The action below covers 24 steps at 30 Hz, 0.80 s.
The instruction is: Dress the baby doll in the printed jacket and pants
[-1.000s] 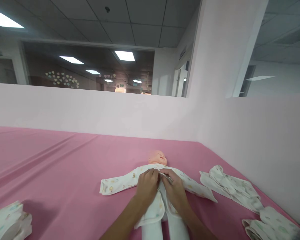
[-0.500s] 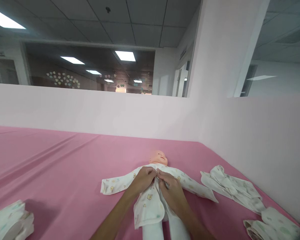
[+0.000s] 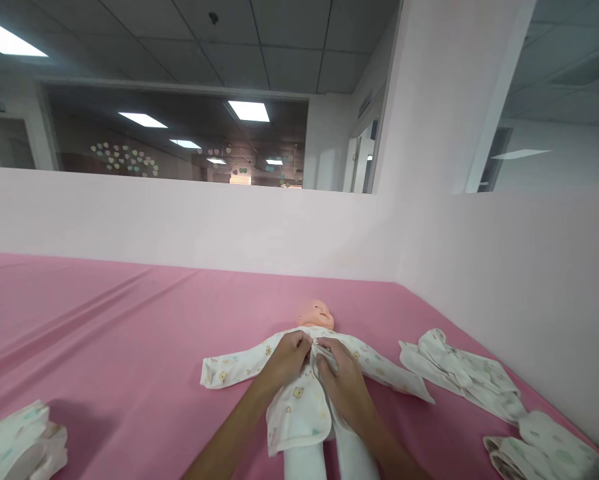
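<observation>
A baby doll lies on its back on the pink sheet, head away from me. It wears a white baby jacket printed with small bears, sleeves spread to both sides, and white trousers. My left hand pinches the jacket's front edge just below the neck. Opposite it, my right hand is closed on the other front edge, fingertips close to the left ones. The fastening between the fingertips is too small to make out. Below my hands the front panels hang loose.
Crumpled white baby clothes lie to the right, with another folded printed cloth nearer me. At the lower left sits a folded white cloth bundle. A white wall with windows borders the far side and the right.
My right fingers have shifted slightly, opening a small gap from the left fingertips at the jacket front. The doll and the cloths have stayed in place.
</observation>
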{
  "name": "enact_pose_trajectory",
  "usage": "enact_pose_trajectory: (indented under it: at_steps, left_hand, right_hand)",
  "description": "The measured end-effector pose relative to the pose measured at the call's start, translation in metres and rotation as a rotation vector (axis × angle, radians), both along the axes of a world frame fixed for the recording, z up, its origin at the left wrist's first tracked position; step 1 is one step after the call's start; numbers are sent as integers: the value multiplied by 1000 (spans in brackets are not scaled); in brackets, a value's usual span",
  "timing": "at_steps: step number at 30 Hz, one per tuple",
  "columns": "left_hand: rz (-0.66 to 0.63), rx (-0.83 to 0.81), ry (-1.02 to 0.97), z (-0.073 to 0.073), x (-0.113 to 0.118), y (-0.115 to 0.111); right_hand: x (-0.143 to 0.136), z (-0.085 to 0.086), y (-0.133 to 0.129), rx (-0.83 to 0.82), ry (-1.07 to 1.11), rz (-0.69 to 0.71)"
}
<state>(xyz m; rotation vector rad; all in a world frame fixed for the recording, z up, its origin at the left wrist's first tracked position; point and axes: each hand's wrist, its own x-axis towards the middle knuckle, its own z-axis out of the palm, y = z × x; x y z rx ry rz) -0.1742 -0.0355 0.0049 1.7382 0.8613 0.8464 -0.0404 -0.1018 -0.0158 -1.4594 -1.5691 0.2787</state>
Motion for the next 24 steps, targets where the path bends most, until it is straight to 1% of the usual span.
enact_pose_trajectory:
  at_steps: [2, 4, 7, 9, 12, 16, 18, 20, 22, 24]
  left_hand:
    - [30, 21, 9, 0, 0, -3]
    - [99, 86, 37, -2, -2, -11]
    - [238, 234, 215, -7, -7, -32]
    - [307, 287, 370, -9, -9, -48]
    - [347, 299, 509, -9, -8, -66]
    - [335, 403, 608, -6, 0, -75]
    - [302, 481, 619, -5, 2, -75]
    - [252, 524, 576, -4, 3, -73]
    - [228, 514, 486, -5, 3, -70]
    - [266, 486, 399, -8, 3, -66]
  right_hand:
    - [1, -1, -2, 0, -13, -18]
    - [2, -2, -7, -16, -46, -73]
    - [4, -6, -17, -20, -143, -160]
    - [5, -8, -25, -1, -204, -202]
    - [4, -5, -34, 8, -256, -273]
    - [3, 1, -43, -67, -272, -289]
    - [4, 1, -47, -93, -246, -270]
    - [7, -2, -49, -86, -198, -231]
    - [10, -6, -51, -65, -123, -171]
    - [12, -6, -53, -45, -30, -114]
